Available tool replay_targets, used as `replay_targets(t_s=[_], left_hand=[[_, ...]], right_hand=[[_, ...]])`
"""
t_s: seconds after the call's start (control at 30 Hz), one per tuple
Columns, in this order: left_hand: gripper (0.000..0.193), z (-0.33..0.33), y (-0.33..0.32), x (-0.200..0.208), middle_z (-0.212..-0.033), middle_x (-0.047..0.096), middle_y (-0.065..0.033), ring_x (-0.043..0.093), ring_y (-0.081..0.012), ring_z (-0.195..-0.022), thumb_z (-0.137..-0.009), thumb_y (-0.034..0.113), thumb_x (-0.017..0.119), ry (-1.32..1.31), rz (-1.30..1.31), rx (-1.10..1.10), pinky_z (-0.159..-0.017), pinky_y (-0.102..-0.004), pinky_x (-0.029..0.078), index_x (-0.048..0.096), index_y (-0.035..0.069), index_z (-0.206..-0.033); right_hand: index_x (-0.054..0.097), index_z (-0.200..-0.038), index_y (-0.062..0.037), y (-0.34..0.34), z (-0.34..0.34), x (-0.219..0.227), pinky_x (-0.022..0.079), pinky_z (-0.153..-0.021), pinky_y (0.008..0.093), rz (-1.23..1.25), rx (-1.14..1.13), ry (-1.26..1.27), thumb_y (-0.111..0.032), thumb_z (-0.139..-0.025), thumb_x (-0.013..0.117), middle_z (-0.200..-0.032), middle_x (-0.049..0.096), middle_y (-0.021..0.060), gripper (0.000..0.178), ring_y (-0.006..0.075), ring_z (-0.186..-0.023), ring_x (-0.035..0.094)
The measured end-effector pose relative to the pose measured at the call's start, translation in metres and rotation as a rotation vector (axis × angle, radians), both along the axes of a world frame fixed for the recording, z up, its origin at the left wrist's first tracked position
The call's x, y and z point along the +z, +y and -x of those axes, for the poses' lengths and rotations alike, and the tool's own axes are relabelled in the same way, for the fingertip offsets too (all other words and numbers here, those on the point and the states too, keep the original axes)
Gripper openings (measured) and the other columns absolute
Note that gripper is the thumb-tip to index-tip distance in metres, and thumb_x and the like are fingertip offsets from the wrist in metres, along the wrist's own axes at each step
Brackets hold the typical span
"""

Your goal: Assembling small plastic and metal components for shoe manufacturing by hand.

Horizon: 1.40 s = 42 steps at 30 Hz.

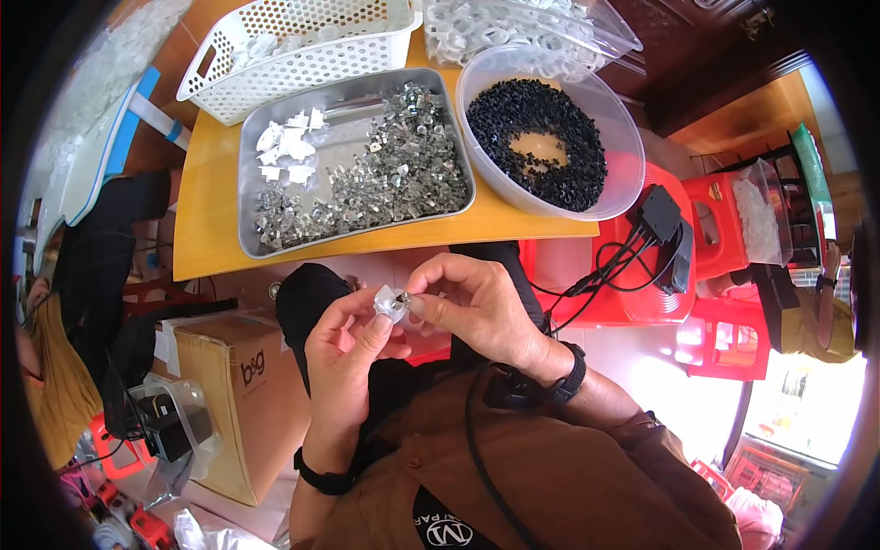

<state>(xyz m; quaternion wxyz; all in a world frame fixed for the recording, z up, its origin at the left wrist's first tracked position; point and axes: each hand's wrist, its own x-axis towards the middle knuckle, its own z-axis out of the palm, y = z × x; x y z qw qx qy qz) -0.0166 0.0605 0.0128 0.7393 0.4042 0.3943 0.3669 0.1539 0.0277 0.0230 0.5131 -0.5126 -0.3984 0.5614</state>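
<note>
Over my lap, my left hand (341, 346) pinches a small white plastic part (390, 304) between thumb and fingers. Thumb and fingertips of my right hand (486, 307) are closed on a tiny metal piece (402, 300), which meets the right side of that part; whether it sits inside cannot be made out. On the table beyond, a metal tray (341, 128) carries a heap of small shiny metal pieces (403, 179) and several white plastic parts (290, 147) at its left. To its right, a clear round tub (626, 137) contains many tiny black pieces (541, 105).
A white perforated basket (321, 64) and a clear bin (587, 41) of whitish parts stand at the table's (206, 215) back. Black cabled devices (660, 220) rest on a red stool (632, 302). A cardboard box (243, 394) stands left of my legs. Other people sit at both sides.
</note>
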Motion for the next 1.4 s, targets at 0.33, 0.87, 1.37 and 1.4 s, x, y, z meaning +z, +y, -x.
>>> replay_targets(t_s=[0.33, 0.87, 1.37, 1.4], left_hand=[[0.033, -0.003, 0.002, 0.001, -0.094, 0.061, -0.0083, 0.062, -0.0135, -0.074, -0.095, 0.024, 0.054, -0.119, 0.107, -0.026, -0.06, -0.0282, 0.059, 0.052, 0.002, -0.119], [0.044, 0.001, 0.002, -0.003, -0.077, 0.061, -0.0089, 0.063, -0.0126, -0.063, -0.1, 0.041, 0.038, -0.095, 0.179, -0.079, -0.054, -0.0275, 0.058, 0.055, 0.0, -0.093], [0.029, 0.003, 0.003, -0.002, -0.079, 0.061, -0.0081, 0.061, -0.0113, -0.062, -0.097, 0.031, 0.05, -0.099, 0.146, -0.046, -0.043, -0.0216, 0.051, 0.055, 0.003, -0.093], [0.029, 0.005, 0.004, -0.002, -0.079, 0.061, -0.0081, 0.061, -0.0113, -0.062, -0.097, 0.031, 0.05, -0.098, 0.146, -0.044, -0.043, -0.0216, 0.051, 0.055, 0.003, -0.093]], right_hand=[[0.06, -0.092, 0.0005, -0.002, 0.002, 0.001, 0.046, -0.054, 0.0199, 0.017, -0.02, -0.072, -0.004, -0.086, 0.063, -0.078, 0.063, 0.0017, 0.008, 0.0039, -0.064, 0.057], [0.059, -0.083, -0.0047, -0.001, 0.007, 0.007, 0.052, -0.057, 0.0331, -0.691, -0.064, -0.968, -0.006, -0.067, 0.064, -0.08, 0.057, 0.007, 0.016, 0.0236, -0.07, 0.061], [0.058, -0.086, -0.004, -0.003, 0.006, 0.005, 0.051, -0.057, 0.0323, -0.704, -0.022, -1.055, -0.007, -0.067, 0.062, -0.083, 0.056, 0.0076, 0.02, 0.0229, -0.072, 0.061], [0.058, -0.086, -0.0039, -0.003, 0.006, 0.005, 0.051, -0.057, 0.0322, -0.71, -0.029, -1.055, -0.007, -0.066, 0.062, -0.083, 0.056, 0.0076, 0.02, 0.0228, -0.071, 0.061]])
